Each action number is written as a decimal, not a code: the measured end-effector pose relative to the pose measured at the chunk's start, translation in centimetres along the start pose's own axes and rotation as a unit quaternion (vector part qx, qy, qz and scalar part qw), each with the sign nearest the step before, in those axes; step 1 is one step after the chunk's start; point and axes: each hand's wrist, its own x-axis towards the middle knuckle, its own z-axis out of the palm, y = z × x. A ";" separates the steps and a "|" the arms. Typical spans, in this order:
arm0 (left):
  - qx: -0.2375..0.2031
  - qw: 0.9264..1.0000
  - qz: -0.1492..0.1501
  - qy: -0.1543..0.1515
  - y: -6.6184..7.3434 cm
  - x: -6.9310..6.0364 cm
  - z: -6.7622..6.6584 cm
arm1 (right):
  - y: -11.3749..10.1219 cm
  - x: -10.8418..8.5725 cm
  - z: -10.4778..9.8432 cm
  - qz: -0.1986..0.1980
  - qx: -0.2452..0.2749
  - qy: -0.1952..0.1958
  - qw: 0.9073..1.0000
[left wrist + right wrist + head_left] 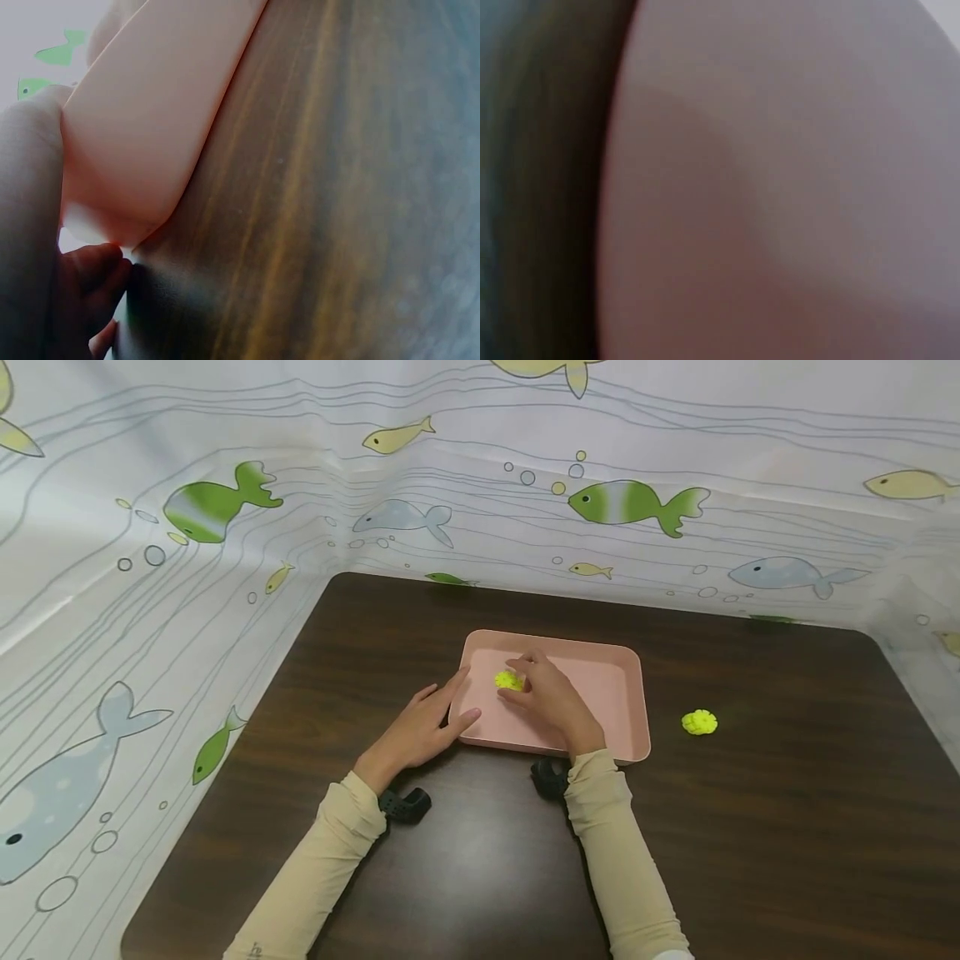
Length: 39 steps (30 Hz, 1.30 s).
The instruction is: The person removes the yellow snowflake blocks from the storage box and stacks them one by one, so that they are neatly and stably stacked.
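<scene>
A shallow pink tray (600, 693) sits on the table. My left hand (417, 727) rests at its left front corner, fingers fairly straight, thumb reaching over the rim. Up close in the left wrist view, the tray's outer wall (157, 112) appears beside that hand's thumb and fingers. Inside the tray, my right hand (551, 693) has thumb and fingers curled round a small bright yellow, bumpy flower-shaped piece (507, 680). Its right side is hidden by the hand. Only the blurred tray (795, 150) and a strip of table fill most of the right wrist view.
Another yellow bumpy piece (700, 722) lies on the dark wooden table (787, 793), right of the tray. White sheeting (480, 535) printed with fish and whales hangs behind the table and along its left side.
</scene>
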 end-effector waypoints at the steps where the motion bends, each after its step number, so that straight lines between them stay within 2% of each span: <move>1: 0.000 1.000 0.001 0.000 0.0 0.1 0.0 | -0.2 0.0 0.1 0.007 -0.006 0.000 1.000; 5: -0.003 1.000 0.006 -0.001 0.2 0.2 -0.1 | -0.7 0.0 0.4 0.031 -0.028 -0.003 0.999; 15: -0.004 1.000 0.011 -0.002 0.4 0.4 -0.5 | -1.0 0.0 0.3 0.042 -0.052 0.001 0.998; 26: -0.004 1.000 0.011 -0.001 0.4 0.4 -0.5 | -0.9 0.3 0.5 0.044 -0.039 0.013 0.998; 39: 0.000 1.000 -0.002 0.000 0.0 0.0 0.0 | -0.7 0.3 0.8 0.024 -0.043 0.024 0.999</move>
